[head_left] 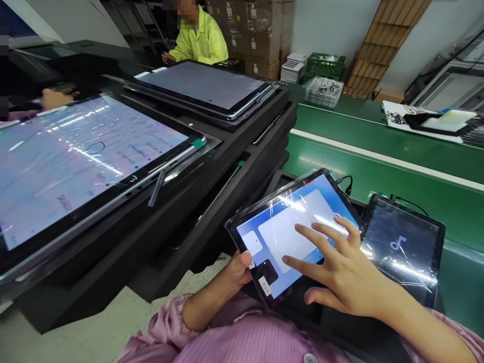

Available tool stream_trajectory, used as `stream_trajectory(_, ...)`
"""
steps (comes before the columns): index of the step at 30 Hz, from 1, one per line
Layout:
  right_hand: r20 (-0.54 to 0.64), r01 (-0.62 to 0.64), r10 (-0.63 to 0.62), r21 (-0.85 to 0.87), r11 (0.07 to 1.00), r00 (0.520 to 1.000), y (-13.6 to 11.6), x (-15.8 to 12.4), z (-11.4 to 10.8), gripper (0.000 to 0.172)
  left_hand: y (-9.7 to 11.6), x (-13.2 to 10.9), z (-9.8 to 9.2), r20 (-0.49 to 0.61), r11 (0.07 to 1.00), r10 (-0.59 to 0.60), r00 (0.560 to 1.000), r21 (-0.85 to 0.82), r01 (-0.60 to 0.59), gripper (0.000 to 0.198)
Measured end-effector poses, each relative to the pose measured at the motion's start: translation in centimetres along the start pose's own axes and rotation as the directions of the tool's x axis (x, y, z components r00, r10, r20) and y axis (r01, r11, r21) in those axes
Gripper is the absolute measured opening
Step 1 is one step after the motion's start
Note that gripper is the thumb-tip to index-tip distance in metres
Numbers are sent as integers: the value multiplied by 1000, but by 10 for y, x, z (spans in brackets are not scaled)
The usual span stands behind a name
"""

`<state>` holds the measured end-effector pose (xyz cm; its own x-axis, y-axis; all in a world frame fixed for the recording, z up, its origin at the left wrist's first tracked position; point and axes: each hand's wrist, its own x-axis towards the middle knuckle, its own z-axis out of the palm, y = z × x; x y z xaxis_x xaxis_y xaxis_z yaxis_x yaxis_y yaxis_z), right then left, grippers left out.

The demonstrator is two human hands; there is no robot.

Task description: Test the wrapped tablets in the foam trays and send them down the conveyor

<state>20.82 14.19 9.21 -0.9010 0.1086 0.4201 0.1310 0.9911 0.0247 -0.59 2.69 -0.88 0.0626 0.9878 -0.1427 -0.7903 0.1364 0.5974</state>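
Note:
My left hand grips the near left edge of a tablet, its thumb on the front rim and its fingers hidden behind. The lit screen is blue with a large white panel, and a small white label sits at its lower corner. Over the screen my right hand spreads its fingers; the fingertips are at the glass, though I cannot tell whether they touch. A second tablet lies to the right, dark with a white symbol on its screen. A cable runs at the held tablet's far edge.
Large display panels rest on stacked black foam trays at left. Beyond is a green work surface with a clear bin, a green crate and a white board. A person in a yellow jacket sits across.

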Motion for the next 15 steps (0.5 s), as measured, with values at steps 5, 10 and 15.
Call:
stream_trajectory(5,-8,-121,121,-61,991,993,16,-4,-9,43,0,0,3,12,992,59,998,111,-60,94)
stream_trajectory(10,-19,-157,156,-115,981,988,32,-10,-19,40,1,1,12,2,988,99,995,121,-98,97)
stream_trajectory(15,-32,-150,148,-110,982,989,32,-11,-22,38,0,2,10,-33,996,70,997,51,-68,99)
